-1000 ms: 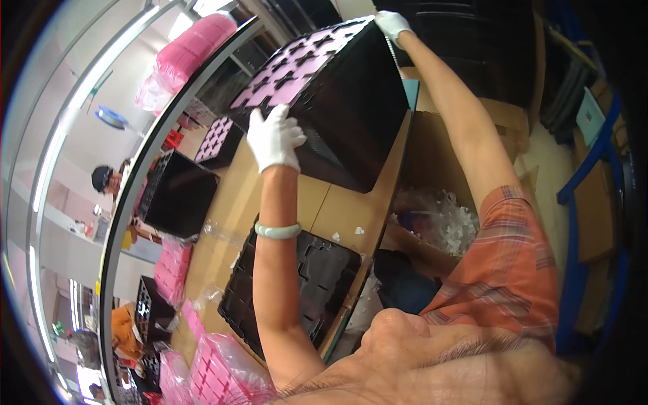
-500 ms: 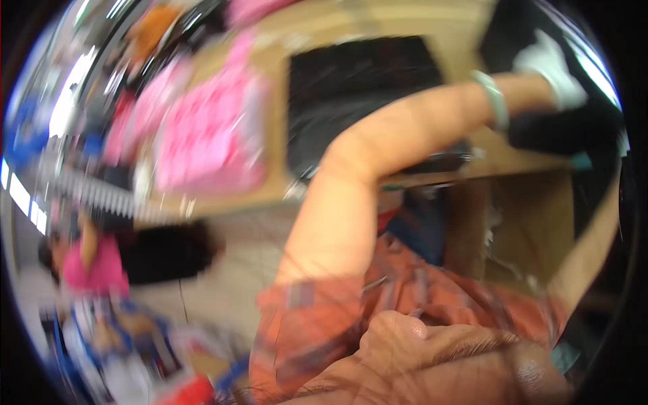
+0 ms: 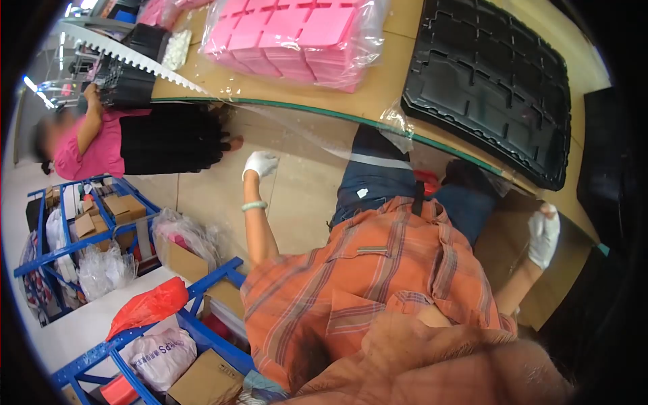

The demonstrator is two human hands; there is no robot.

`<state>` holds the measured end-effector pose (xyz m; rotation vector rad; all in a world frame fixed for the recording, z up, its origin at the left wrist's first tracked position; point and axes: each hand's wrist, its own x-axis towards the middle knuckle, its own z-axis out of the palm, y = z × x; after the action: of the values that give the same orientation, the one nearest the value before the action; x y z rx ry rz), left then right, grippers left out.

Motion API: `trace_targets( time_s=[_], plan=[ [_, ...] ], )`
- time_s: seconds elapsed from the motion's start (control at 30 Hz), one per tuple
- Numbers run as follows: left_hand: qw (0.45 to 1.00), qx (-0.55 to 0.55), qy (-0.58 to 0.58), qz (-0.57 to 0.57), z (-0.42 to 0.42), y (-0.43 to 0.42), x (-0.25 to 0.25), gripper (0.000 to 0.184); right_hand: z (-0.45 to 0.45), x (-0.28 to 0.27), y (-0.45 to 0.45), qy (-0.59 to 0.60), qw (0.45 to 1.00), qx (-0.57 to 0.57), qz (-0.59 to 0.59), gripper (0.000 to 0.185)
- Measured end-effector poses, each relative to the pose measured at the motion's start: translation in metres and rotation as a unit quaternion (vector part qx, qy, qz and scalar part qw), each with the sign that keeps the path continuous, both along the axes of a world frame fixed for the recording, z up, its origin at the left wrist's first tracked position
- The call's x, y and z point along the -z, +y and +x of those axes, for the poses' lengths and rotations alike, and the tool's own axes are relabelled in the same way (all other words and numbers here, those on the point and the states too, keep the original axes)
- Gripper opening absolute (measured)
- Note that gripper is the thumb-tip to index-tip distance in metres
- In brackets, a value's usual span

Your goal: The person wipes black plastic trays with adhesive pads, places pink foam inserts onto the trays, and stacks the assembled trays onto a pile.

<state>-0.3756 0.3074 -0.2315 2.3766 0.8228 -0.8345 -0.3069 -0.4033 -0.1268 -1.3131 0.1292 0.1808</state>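
Note:
My left hand [image 3: 260,164], white-gloved with a pale bangle at the wrist, hangs over the tiled floor with its fingers curled in and nothing visible in them. Near the table's right part, below the black moulded tray [image 3: 493,88], is my right hand [image 3: 543,236]; its fingers are pressed together, with bare fingertips showing, and whatever they may hold is hidden. The black tray lies on the brown table [image 3: 324,102]. Left of it, a clear bag holds a stack of pink slotted sheets [image 3: 290,40].
A person [image 3: 101,142] in a pink top and black skirt stands at the left. Blue racks [image 3: 202,287] with cartons [image 3: 202,381] and bags fill the lower left. A toothed white strip [image 3: 128,54] crosses the table's left end. A dark surface [image 3: 604,162] rises at the far right.
The view has swung from the black crate to my own body and the floor. Both hands have come off the crate and are lowered; the left has moved away from the table.

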Motion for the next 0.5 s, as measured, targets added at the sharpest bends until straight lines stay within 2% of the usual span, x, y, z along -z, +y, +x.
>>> trace_targets(
  time_s=[0.03,0.07,0.1,0.13,0.2,0.27,0.3,0.37,0.4,0.43,0.47,0.5],
  plan=[
    [0.996,-0.008,0.086,-0.031,-0.016,0.036,0.051,0.033,0.005,0.003,0.015,-0.003,0.999,-0.040,-0.032,0.039],
    [0.979,-0.127,0.068,-0.142,-0.015,0.041,0.087,0.037,0.010,0.003,0.030,-0.007,0.995,-0.076,-0.065,0.043],
    [0.934,-0.245,0.054,-0.255,-0.020,0.030,0.125,0.042,0.014,-0.021,0.061,-0.018,0.985,-0.116,-0.127,0.046],
    [0.862,-0.364,0.047,-0.349,-0.025,0.016,0.158,0.047,0.019,-0.030,0.081,-0.020,0.978,-0.168,-0.124,0.048],
    [0.722,-0.498,0.027,-0.479,-0.004,-0.033,0.198,0.040,0.029,-0.041,0.116,-0.002,0.955,-0.268,-0.129,0.048],
    [0.614,-0.546,-0.006,-0.570,0.015,-0.077,0.222,0.034,0.037,-0.052,0.168,0.003,0.921,-0.362,-0.145,0.042],
    [0.583,-0.510,-0.050,-0.631,0.015,-0.084,0.235,0.026,0.042,-0.055,0.191,0.044,0.895,-0.413,-0.160,0.037],
    [0.497,-0.430,-0.135,-0.741,0.018,-0.100,0.252,0.012,0.042,-0.056,0.243,0.109,0.874,-0.441,-0.173,0.026],
    [0.521,-0.435,-0.173,-0.714,0.023,-0.109,0.229,0.009,0.037,-0.040,0.262,0.066,0.880,-0.435,-0.181,0.019],
    [0.545,-0.438,-0.212,-0.683,0.028,-0.120,0.172,0.006,0.038,-0.017,0.279,-0.173,0.837,-0.432,-0.288,0.013],
    [0.569,-0.438,-0.251,-0.650,0.031,-0.131,0.118,0.006,0.036,-0.004,0.297,-0.321,0.763,-0.393,-0.400,0.014],
    [0.605,-0.444,-0.279,-0.599,0.030,-0.141,0.081,0.006,0.032,-0.008,0.317,-0.424,0.723,-0.324,-0.440,0.019]
  ],
)
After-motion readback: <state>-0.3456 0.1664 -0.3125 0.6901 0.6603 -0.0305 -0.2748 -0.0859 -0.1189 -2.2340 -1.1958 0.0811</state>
